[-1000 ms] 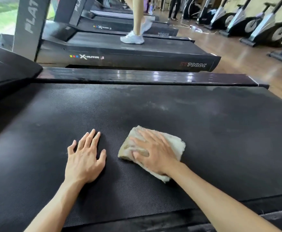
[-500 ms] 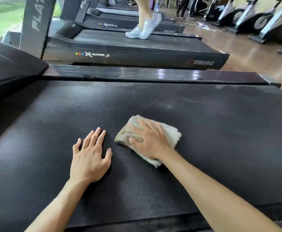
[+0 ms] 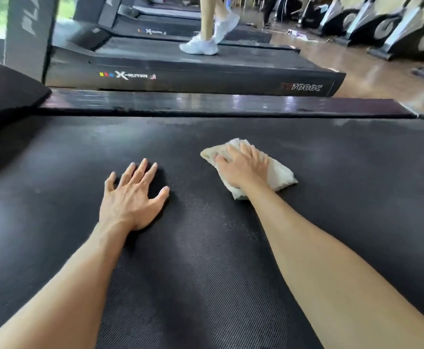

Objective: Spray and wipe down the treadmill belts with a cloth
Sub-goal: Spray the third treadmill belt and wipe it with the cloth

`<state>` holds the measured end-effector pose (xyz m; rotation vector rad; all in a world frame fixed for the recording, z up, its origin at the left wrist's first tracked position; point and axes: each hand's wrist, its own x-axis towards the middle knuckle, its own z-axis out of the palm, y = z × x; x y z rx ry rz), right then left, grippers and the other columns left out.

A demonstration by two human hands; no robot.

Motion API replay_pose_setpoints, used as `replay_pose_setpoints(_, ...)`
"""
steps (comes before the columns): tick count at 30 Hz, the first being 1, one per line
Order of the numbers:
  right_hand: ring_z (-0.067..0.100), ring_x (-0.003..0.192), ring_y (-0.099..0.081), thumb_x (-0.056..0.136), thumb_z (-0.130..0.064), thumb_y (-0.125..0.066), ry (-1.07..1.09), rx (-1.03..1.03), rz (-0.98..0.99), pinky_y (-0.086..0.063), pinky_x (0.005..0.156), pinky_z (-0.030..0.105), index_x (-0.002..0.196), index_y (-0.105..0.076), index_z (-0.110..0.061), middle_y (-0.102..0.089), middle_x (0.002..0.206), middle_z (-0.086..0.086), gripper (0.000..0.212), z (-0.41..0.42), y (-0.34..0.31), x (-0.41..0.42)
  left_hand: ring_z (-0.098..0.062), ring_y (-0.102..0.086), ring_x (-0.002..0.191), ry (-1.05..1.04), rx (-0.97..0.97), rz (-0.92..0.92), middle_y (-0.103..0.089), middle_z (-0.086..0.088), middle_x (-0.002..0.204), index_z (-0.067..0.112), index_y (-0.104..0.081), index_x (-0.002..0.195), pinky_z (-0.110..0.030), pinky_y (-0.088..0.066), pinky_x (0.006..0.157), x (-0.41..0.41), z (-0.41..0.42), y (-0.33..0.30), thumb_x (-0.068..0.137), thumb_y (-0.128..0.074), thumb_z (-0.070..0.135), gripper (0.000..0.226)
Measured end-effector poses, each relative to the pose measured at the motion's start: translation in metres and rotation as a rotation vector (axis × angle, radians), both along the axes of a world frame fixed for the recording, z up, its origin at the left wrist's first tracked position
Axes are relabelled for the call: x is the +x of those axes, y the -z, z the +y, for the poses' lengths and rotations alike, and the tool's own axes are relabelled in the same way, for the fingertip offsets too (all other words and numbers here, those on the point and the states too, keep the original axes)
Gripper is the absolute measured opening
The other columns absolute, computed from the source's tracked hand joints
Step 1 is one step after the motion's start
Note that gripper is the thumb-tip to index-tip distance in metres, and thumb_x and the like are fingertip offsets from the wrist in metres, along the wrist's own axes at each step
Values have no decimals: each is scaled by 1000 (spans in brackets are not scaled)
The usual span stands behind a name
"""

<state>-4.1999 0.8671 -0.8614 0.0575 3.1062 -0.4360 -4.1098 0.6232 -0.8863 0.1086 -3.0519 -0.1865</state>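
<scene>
**Clerk:** Item one, largest: the treadmill belt (image 3: 206,260), black and ribbed, filling the near and middle view. Why are you leaning over it?

**Checker:** You appear to be braced across it so the far strip is within reach. Your left hand (image 3: 130,197) lies flat on the belt at centre-left, fingers straight and spread, gripping nothing; I judge it carries your weight.

**Clerk:** Item two: side rail (image 3: 206,104), glossy, along the belt's far edge. Count?

**Checker:** One shown. Beyond it, a second treadmill (image 3: 193,74) marked "X-Runner" and "7000C", with another person's white sneakers (image 3: 206,39) stepping on its deck. At least one more treadmill sits farther back; the blur stops a firm count there.

**Clerk:** Item three: machines at far right?

**Checker:** A row of exercise machines (image 3: 395,28) on the wooden floor (image 3: 382,79). Several; the exact number is unclear.

**Clerk:** Item four, the cloth?

**Checker:** One cream cloth (image 3: 279,175), folded into a pad, lying on the belt right of centre, towards the far side. Your right hand (image 3: 243,170) presses down on it, fingers laid nearly straight over the top, not curled round it. Folded, it probably gives a thick, firm wiping face.

**Clerk:** Spray bottle?

**Checker:** None in view. Hands: two. Cloths: one.
</scene>
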Motion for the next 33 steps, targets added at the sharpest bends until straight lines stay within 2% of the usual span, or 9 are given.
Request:
replay_pose_setpoints(4, 15, 157, -8, 101, -62, -31, -203, -6, 6, -3, 127, 44, 157, -35, -40, -13, 172, -11, 60, -28, -10, 7, -7, 0, 156, 12, -4, 4, -1, 17, 169, 42, -11, 161, -43, -1, 126, -5, -1, -1, 89, -13, 76, 80)
replay_pose_setpoints(7, 9, 158, -3, 102, -62, -35, -295, -34, -2, 2, 128, 38, 160, -31, -41, -9, 172, -16, 61, -13, -12, 41, -7, 1, 156, 10, 2, 29, 0, 18, 169, 43, -10, 161, -42, -2, 125, -4, -3, 0, 80, -4, 79, 89)
replay_pose_setpoints(10, 8, 158, -5, 101, -65, -34, -249, -9, -12, 0, 128, 37, 159, -29, -47, -8, 171, -19, 60, 25, -6, 58, -7, 3, 156, 14, 20, 34, 1, 17, 169, 43, -9, 161, -42, -1, 125, -2, -1, -1, 77, 0, 79, 91)
replay_pose_setpoints(12, 12, 158, -9, 102, -64, -31, -160, 21, -7, -4, 128, 39, 158, -30, -48, -9, 172, -17, 59, 37, -6, 41, -7, 2, 156, 8, 21, 39, 1, 17, 169, 42, -10, 161, -42, -1, 124, 0, 0, -2, 76, 1, 78, 93)
replay_pose_setpoints(16, 18, 158, -7, 100, -61, -25, -62, 41, -13, -4, 128, 46, 160, -31, -40, -10, 173, -8, 64, 12, -6, -10, -7, 1, 156, 5, 27, 28, -1, 17, 169, 42, -12, 161, -42, -1, 124, 0, 2, -4, 74, 1, 79, 95)
replay_pose_setpoints(19, 18, 158, -7, 94, -64, -21, -172, 41, -31, -5, 127, 48, 159, -34, -41, -11, 173, -8, 70, -10, -7, -15, -7, -1, 156, 4, 23, 24, -3, 17, 169, 42, -14, 160, -42, -3, 124, -1, 2, -7, 73, 1, 79, 96)
replay_pose_setpoints(25, 3, 157, -3, 99, -65, -36, -366, -13, -17, 1, 129, 37, 157, -32, -49, -5, 170, -24, 60, 29, -5, 44, -7, 5, 156, 11, 19, 15, 3, 17, 169, 43, -8, 161, -40, 0, 124, 0, 2, -5, 75, 4, 78, 94)
replay_pose_setpoints(29, 7, 157, -9, 102, -62, -32, -248, 16, -9, -4, 128, 38, 157, -33, -49, -8, 170, -22, 57, 46, -2, 4, -8, 6, 156, 7, 49, 37, 4, 16, 169, 41, -9, 162, -43, 2, 125, 4, 3, -5, 77, 5, 75, 92)
replay_pose_setpoints(33, 18, 157, -11, 101, -61, -26, -92, 27, 0, -6, 127, 49, 155, -38, -44, -15, 171, -10, 58, -1, -2, -68, -8, 4, 156, 0, 34, 53, 2, 15, 169, 41, -9, 161, -43, 0, 125, 3, 5, -3, 77, 3, 74, 91)
